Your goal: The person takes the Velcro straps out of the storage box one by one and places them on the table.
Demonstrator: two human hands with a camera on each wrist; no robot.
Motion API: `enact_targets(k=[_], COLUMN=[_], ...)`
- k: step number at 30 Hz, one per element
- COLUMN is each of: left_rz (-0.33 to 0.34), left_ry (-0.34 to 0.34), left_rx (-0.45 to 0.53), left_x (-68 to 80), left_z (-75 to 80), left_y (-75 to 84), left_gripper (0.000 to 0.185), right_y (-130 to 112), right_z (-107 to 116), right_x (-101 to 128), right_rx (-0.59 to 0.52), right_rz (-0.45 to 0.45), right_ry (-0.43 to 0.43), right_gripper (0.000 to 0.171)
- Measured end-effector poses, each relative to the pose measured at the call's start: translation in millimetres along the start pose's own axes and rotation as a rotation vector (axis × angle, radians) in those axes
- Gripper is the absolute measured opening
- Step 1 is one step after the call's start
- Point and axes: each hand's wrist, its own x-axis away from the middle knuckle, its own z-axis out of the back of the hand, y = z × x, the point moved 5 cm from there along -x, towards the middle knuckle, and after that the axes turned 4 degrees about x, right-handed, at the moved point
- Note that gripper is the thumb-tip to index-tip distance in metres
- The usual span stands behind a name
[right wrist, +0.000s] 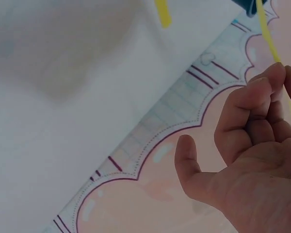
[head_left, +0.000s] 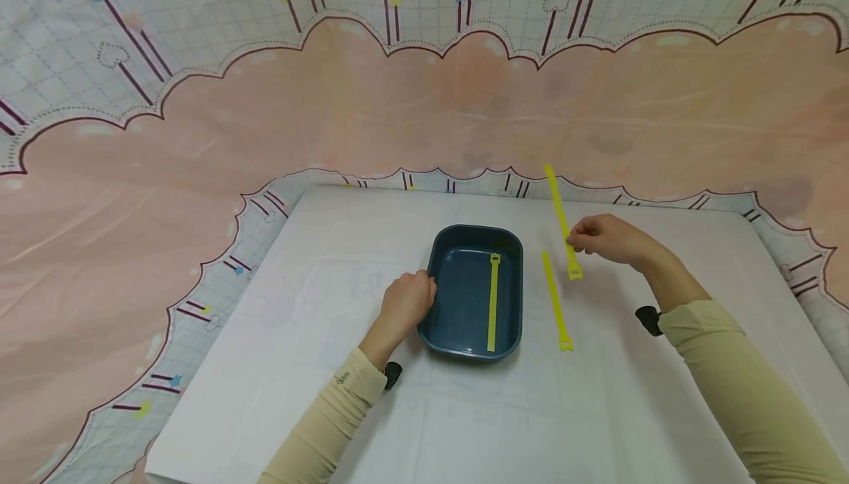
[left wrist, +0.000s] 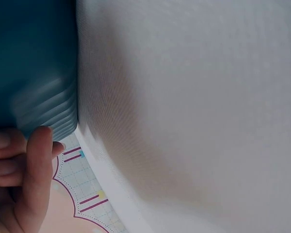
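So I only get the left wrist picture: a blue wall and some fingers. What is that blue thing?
Observer: A dark blue tray; the left hand holds its near left edge.
Visitor: Anything in it?
Observer: One yellow strap lies lengthwise inside.
Visitor: And the other hand?
Observer: The right hand pinches a second yellow strap, lifted above the table.
Visitor: Any more?
Observer: A third strap lies on the white table, right of the tray.
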Motion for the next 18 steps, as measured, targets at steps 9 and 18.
enact_targets(k=[9, 18], left_rz=[-0.002, -0.007], left_ry=[0.003, -0.002], left_rx=[-0.002, -0.007], left_x=[-1.1, -2.2], left_z=[-1.9, -1.9], left_y=[-1.4, -1.4], left_gripper=[0.029, 0.03], right_y=[27, 52], right_z=[-11, -38], right_x=[4, 6], right_rx=[0.055, 0.109], right_rz=[-0.089, -0.168], right_ry=[-0.096, -0.215], right_gripper=[0.033, 0.024])
